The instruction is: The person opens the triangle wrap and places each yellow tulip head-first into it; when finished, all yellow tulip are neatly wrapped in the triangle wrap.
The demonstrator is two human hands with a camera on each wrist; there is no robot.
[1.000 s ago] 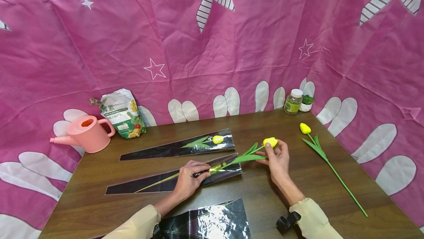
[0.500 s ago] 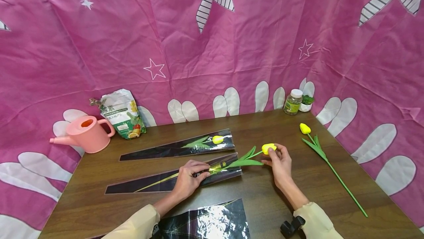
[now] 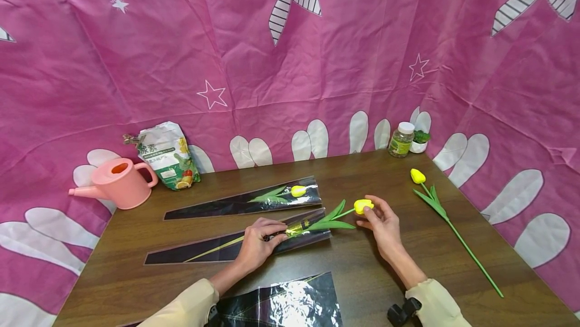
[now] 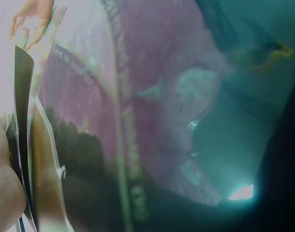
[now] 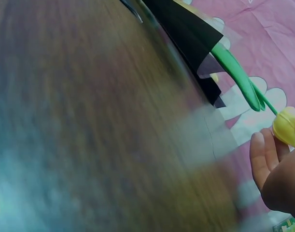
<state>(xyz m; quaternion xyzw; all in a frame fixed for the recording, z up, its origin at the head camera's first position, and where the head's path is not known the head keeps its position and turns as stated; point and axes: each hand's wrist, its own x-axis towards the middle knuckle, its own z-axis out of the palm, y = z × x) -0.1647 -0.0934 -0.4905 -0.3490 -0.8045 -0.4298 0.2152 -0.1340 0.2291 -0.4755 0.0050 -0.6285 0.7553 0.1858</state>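
Note:
In the head view my left hand [image 3: 260, 244] grips a black flower wrapping sleeve [image 3: 199, 250] near its wide end. A yellow artificial tulip [image 3: 363, 206] lies partly inside that sleeve, its stem hidden, its bloom and green leaves [image 3: 333, 223] sticking out at the right. My right hand [image 3: 382, 223] pinches the bloom. The right wrist view shows the same tulip bloom [image 5: 286, 126] against my fingers [image 5: 258, 154] and the leaves at the sleeve's mouth. The left wrist view is mostly blurred see-through film [image 4: 89, 87] with printed letters.
Behind lies another sleeve [image 3: 195, 210] holding a yellow tulip [image 3: 298, 191]. A shiny black sleeve [image 3: 290, 302] is nearest. A loose tulip [image 3: 462, 239] lies right. At the back stand a pink watering can [image 3: 122, 186], a bag [image 3: 167, 158], a jar [image 3: 401, 140] and a potted plant [image 3: 419, 141].
My right hand has shifted the tulip leftward and slightly down, so more of its stem and leaves sit inside the sleeve. My left hand has stayed in place.

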